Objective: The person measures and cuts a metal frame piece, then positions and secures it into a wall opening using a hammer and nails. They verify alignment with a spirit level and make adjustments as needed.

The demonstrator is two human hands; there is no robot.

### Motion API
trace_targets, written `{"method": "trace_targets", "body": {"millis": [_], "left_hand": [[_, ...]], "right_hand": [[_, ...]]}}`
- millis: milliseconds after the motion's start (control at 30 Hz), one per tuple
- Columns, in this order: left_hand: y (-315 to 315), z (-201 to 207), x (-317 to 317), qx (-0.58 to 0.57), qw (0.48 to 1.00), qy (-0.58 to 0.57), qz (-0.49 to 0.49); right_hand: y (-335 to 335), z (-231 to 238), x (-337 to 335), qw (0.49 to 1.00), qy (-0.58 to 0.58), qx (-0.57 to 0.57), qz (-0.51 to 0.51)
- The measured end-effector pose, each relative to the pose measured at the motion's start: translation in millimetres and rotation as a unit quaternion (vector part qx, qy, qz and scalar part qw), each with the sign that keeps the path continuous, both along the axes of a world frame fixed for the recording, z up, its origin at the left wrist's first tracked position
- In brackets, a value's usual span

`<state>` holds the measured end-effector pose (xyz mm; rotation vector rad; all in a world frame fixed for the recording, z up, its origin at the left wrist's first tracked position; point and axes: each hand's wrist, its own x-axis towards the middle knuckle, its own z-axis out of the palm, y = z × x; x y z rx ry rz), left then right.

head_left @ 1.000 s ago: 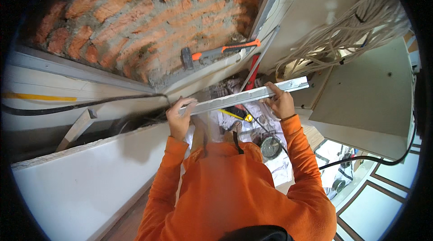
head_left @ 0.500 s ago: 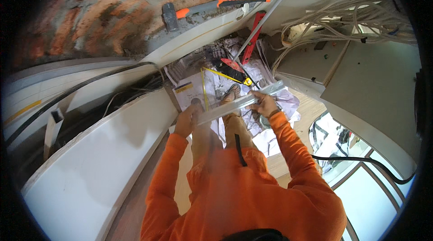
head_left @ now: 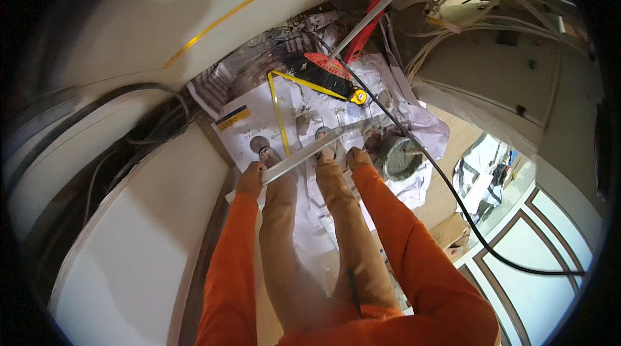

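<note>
A long silvery metal bar (head_left: 301,155), like a channel profile, slants from lower left up to the right in front of my legs. My left hand (head_left: 250,179) is closed around its lower-left part. My right hand (head_left: 358,158) has curled fingers and sits just below the bar's right half, seemingly apart from it; whatever its fingers may hold is hidden. The bar's far right end is blurred. Close to my right hand stands a round metal bucket (head_left: 402,157) with grey residue inside. Beyond the bar lies a yellow tape measure (head_left: 358,95), its blade drawn out and bent.
Paper sheets (head_left: 246,122) cover the floor around my feet. Farther off are a red and black broom head (head_left: 326,69) with a pale pole and a red spirit level (head_left: 381,6). A black cable (head_left: 446,181) crosses at right; pale cables (head_left: 491,25) hang above. A white panel (head_left: 139,236) stands at left.
My view has tipped down and forward, so the hammer and brick wall have left it. The bar and both hands sit lower. My right hand, on the bar before, now shows below it.
</note>
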<state>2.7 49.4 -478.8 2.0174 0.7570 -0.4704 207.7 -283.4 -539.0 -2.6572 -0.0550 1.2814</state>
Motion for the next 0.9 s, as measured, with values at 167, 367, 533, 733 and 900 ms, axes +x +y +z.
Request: {"method": "trace_targets", "body": {"millis": [167,367,533,733,900], "left_hand": [[-1,-140,-1,0.058,0.996,-0.051,-0.037],[-19,-243,63,0.105,0.981,-0.117,-0.116],[-30,-302,132,0.078,0.924,-0.285,-0.243],[-55,-331,191,0.047,0.907,-0.229,-0.351],[-65,-370,199,0.047,0.896,-0.274,-0.347]], "right_hand": [[-32,-122,-6,0.997,-0.059,0.031,0.034],[-81,-243,-7,0.983,-0.175,0.027,0.052],[-119,-277,7,0.964,-0.236,0.118,-0.024],[-162,-306,-35,0.952,-0.287,0.104,-0.01],[-140,-305,-38,0.937,-0.322,0.125,-0.051]]}}
